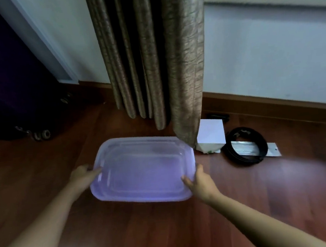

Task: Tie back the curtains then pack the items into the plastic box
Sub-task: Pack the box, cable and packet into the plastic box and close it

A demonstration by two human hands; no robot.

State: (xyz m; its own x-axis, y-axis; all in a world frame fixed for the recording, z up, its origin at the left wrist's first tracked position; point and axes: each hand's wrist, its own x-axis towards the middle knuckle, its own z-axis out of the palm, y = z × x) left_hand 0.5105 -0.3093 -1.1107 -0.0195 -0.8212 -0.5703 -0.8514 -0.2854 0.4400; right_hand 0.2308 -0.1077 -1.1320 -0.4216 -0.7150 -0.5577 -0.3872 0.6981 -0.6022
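Brown wooden floor fills the lower frame. A gathered brown curtain hangs top centre. A translucent plastic box is lower centre, long axis left to right (slightly blurred). The left hand and right hand grip its short ends, fingers curled over the rim. At mid right lie a white carton, a coiled black cable and a silver packet.

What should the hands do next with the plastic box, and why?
Probably set the plastic box down on the floor nearer the items. The left hand and right hand hold its ends, seemingly lifted, while the white box, coiled cable and silver packet lie unpacked to its right.
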